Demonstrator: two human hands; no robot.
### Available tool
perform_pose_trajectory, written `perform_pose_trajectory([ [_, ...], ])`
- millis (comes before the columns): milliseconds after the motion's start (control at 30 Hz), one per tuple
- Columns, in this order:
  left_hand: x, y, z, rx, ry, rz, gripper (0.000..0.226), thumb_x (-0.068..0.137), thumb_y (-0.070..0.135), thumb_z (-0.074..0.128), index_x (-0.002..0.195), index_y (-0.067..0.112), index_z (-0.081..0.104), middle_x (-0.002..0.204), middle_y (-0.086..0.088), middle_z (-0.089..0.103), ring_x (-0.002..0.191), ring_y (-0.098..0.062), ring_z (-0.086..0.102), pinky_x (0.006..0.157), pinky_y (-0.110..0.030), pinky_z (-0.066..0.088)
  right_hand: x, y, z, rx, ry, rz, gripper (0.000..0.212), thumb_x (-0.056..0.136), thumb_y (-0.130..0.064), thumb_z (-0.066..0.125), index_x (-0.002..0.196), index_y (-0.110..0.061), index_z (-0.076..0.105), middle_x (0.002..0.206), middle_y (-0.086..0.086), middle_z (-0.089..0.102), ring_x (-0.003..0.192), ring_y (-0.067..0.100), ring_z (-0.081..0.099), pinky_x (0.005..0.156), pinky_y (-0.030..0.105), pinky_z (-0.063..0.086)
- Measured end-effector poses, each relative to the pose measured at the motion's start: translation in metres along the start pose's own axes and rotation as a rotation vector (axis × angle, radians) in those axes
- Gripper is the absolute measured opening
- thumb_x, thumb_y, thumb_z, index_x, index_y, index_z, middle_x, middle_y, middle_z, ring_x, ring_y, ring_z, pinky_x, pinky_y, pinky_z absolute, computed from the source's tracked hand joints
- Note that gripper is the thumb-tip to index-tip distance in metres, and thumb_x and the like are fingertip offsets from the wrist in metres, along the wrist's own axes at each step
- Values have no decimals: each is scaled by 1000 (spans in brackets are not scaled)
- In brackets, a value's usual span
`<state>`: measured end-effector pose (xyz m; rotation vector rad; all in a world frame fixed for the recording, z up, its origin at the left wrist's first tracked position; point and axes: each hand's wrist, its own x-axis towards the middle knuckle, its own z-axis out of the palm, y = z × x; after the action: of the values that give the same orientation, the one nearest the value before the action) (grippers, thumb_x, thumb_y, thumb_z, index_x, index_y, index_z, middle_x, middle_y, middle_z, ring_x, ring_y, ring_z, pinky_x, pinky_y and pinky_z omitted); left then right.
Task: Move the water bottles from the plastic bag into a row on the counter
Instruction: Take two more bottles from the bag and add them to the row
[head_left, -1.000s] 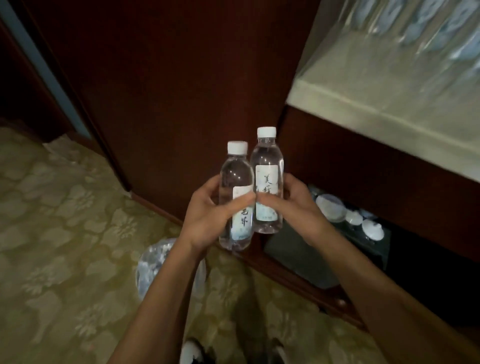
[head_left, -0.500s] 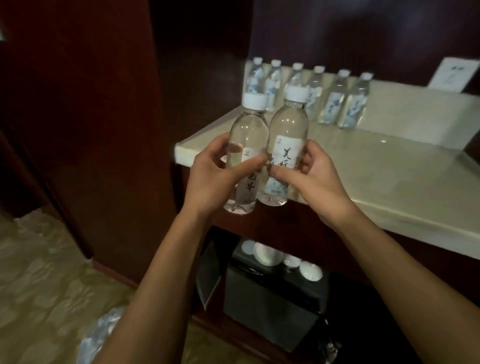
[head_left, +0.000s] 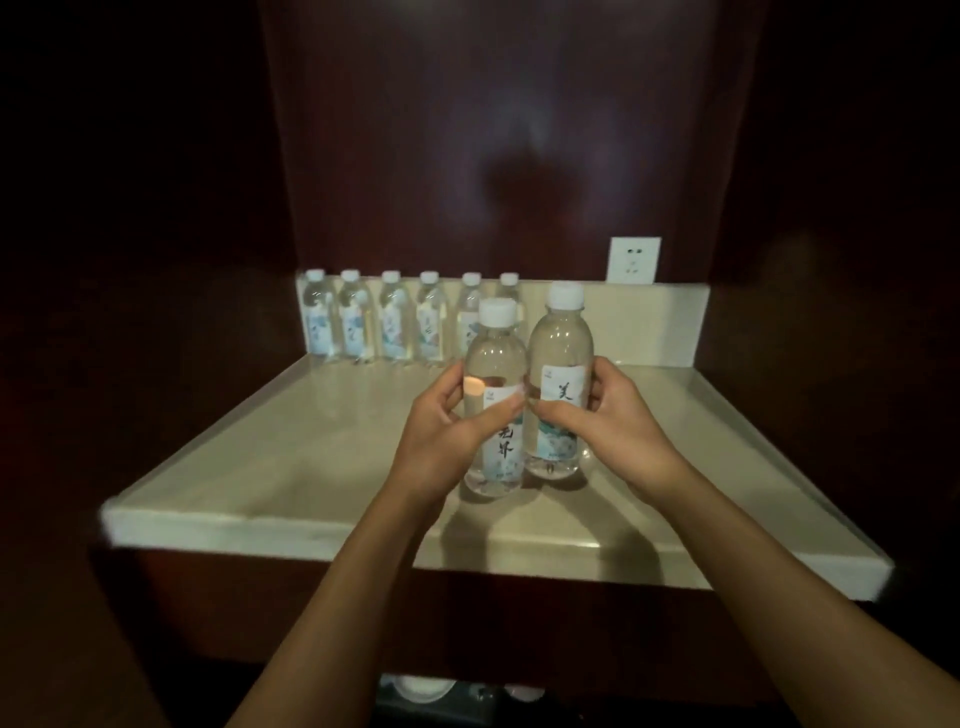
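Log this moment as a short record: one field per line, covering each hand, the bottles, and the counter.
left hand: holds the left bottle in a curled grip
right hand: holds the right bottle in a curled grip
held bottles: upright, side by side, over the counter; whether their bases rest on it cannot be told
row: six bottles standing along the back wall of the counter
counter: pale top with a raised back edge
wall socket: white, above the back edge, right of the row
plastic bag: not in view

The single head view looks forward and down, close above the counter (head_left: 322, 467), facing its back wall.
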<state>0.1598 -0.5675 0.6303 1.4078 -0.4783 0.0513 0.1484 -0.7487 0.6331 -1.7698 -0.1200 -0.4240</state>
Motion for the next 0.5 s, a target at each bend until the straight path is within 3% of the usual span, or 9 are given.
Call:
perform_pose_trajectory([
  [200,76,-40,23,-45,-103,-16,40,86,3,74,122,17,66,113,-3,76,98,-15,75,75,-25,60,56,34,-32,-111,53,82,52,79,-16,79,124,-16,53,113,2,69,102,16,69,90,43,58],
  [300,113,-62,21,-30,-143,-19,39,88,7,73,124,17,64,115,-2,75,96,-12,75,74,-24,60,83,55,-33,-98,67,126,48,81,-6,74,122,-12,52,112,8,69,101,21,70,89,42,58],
  [400,148,-82,16,-20,-164,-46,40,89,10,73,126,19,62,115,0,74,93,-11,75,70,-24,60,105,72,-27,-96,102,168,46,83,0,70,124,-9,51,113,11,68,101,22,69,83,35,59],
  [500,177,-102,14,-15,-185,-61,39,89,14,74,126,22,62,117,1,73,95,-16,76,76,-35,63,122,89,-21,-53,141,187,48,83,0,72,125,-11,50,113,9,68,99,18,70,77,28,59],
])
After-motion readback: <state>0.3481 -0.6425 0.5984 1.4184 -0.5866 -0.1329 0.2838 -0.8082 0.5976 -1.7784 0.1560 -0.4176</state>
